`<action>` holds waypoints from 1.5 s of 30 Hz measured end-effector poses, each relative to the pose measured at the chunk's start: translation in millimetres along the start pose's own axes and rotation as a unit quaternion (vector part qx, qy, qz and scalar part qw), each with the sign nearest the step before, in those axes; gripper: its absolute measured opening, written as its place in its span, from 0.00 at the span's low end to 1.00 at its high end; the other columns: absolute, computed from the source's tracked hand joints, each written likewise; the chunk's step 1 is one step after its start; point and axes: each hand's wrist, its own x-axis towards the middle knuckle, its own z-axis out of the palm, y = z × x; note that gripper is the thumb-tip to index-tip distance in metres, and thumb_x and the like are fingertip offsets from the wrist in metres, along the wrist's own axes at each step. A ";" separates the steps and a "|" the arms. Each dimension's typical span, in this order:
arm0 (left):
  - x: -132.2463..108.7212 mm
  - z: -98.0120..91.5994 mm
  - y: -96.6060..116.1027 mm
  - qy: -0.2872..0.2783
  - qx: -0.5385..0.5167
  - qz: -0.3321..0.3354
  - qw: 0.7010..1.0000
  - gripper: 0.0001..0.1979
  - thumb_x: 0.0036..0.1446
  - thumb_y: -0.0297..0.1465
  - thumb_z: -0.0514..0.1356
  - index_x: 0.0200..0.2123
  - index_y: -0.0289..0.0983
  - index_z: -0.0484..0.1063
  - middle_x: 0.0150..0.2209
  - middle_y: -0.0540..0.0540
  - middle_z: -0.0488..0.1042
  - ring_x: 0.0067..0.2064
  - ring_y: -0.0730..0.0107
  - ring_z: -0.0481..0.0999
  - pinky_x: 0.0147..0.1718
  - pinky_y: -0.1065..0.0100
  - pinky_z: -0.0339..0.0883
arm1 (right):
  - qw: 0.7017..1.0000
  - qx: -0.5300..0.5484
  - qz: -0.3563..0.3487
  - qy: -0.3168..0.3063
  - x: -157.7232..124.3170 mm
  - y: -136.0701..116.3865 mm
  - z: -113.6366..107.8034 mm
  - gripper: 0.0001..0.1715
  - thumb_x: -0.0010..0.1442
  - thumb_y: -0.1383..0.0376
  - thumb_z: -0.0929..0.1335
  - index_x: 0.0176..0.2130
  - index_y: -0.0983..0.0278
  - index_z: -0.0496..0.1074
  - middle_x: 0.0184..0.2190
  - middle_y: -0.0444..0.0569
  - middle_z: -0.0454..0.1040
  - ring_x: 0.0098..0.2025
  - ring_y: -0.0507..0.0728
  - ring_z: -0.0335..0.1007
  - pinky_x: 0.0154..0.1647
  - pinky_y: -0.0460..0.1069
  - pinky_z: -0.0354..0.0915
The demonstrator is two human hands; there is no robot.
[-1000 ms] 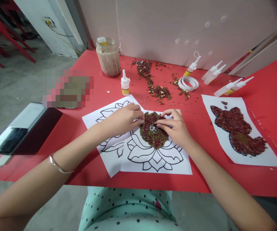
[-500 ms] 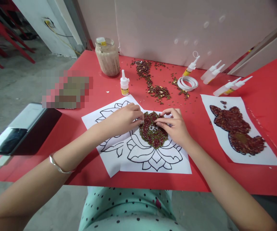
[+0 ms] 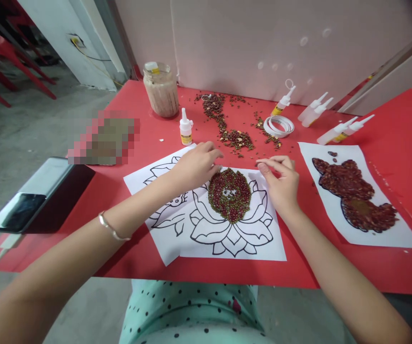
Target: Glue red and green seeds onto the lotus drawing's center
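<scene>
A lotus outline drawing (image 3: 232,239) on white paper lies in front of me. Red and green beans (image 3: 229,196) cover its middle petals, around a small pale gap. My left hand (image 3: 199,165) hovers by the upper left of this patch, thumb and fingers apart, with nothing visible in them. Off the patch's upper right, my right hand (image 3: 282,179) has thumb and forefinger pinched together; whatever they hold is too small to make out. A second line drawing (image 3: 170,227) is partly under the lotus sheet and my left forearm.
Loose beans (image 3: 237,138) lie scattered behind the paper. A glue bottle (image 3: 186,128), a glass jar (image 3: 161,91), a tape roll (image 3: 279,126) and more glue bottles (image 3: 315,112) stand around them. A bean-covered picture (image 3: 358,191) is at right, a phone (image 3: 23,200) at left.
My right hand has drawn back from the bean patch, up and to the right. My left hand has lifted slightly away, its fingers loosening. The patch's pale centre shows more fully.
</scene>
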 end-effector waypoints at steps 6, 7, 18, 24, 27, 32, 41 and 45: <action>59.7 5.2 -8.7 -0.022 0.038 -0.047 0.998 0.11 0.59 0.28 0.53 0.43 0.36 0.73 0.43 0.42 0.72 0.43 0.63 0.72 0.36 0.66 0.65 | 0.999 0.036 0.035 -0.009 1.6 2.1 0.1 0.09 0.54 0.58 0.70 0.35 0.58 0.79 0.32 0.46 0.68 0.38 0.55 0.65 0.43 0.53 0.64; 66.9 7.2 -10.3 -0.018 0.044 -0.063 0.997 0.11 0.58 0.28 0.54 0.43 0.36 0.73 0.44 0.42 0.71 0.43 0.62 0.72 0.35 0.66 0.64 | 0.999 0.039 0.035 -0.012 1.4 1.9 0.1 0.09 0.55 0.58 0.70 0.35 0.58 0.79 0.32 0.46 0.68 0.38 0.54 0.66 0.43 0.53 0.64; 90.8 23.9 2.7 0.006 0.050 0.041 0.998 0.11 0.58 0.25 0.52 0.38 0.33 0.75 0.40 0.40 0.68 0.44 0.61 0.68 0.35 0.66 0.61 | 0.998 0.042 0.028 -0.022 0.8 -0.1 -1.0 0.11 0.56 0.57 0.69 0.35 0.58 0.78 0.32 0.46 0.68 0.35 0.54 0.67 0.38 0.51 0.66; 92.1 26.5 3.4 -0.011 0.069 0.051 0.996 0.11 0.59 0.26 0.53 0.37 0.31 0.76 0.40 0.38 0.69 0.44 0.59 0.68 0.37 0.64 0.61 | 0.999 0.034 0.014 -0.026 0.2 -0.4 -1.3 0.12 0.57 0.55 0.68 0.36 0.58 0.78 0.32 0.46 0.69 0.34 0.53 0.67 0.37 0.51 0.67; 91.4 27.3 3.7 -0.017 0.080 0.047 0.996 0.12 0.59 0.27 0.52 0.37 0.32 0.76 0.40 0.39 0.69 0.44 0.59 0.68 0.36 0.65 0.61 | 0.999 0.037 0.018 -0.027 0.2 -1.3 -1.4 0.11 0.56 0.56 0.69 0.36 0.58 0.78 0.32 0.46 0.69 0.35 0.53 0.68 0.38 0.51 0.67; 92.3 28.7 4.7 -0.020 0.087 0.044 0.995 0.12 0.60 0.27 0.52 0.38 0.31 0.75 0.40 0.39 0.68 0.44 0.59 0.68 0.36 0.65 0.61 | 0.998 0.055 0.028 -0.024 0.5 -3.7 -1.7 0.08 0.55 0.59 0.70 0.35 0.59 0.78 0.31 0.45 0.68 0.34 0.53 0.67 0.37 0.50 0.65; 61.0 6.8 10.9 -0.031 0.024 0.081 0.996 0.10 0.58 0.25 0.54 0.36 0.33 0.76 0.38 0.41 0.68 0.42 0.63 0.67 0.36 0.66 0.61 | 0.998 0.057 0.027 -0.023 0.7 -3.0 -2.5 0.09 0.55 0.58 0.70 0.34 0.59 0.78 0.31 0.46 0.69 0.32 0.52 0.66 0.33 0.50 0.65; 33.1 3.2 18.5 -0.027 -0.009 0.146 0.989 0.08 0.58 0.25 0.56 0.35 0.34 0.76 0.35 0.43 0.67 0.38 0.67 0.66 0.35 0.68 0.60 | 0.998 0.044 0.021 -0.028 0.6 -3.4 -2.4 0.09 0.56 0.58 0.69 0.35 0.59 0.78 0.31 0.46 0.69 0.31 0.52 0.65 0.32 0.49 0.65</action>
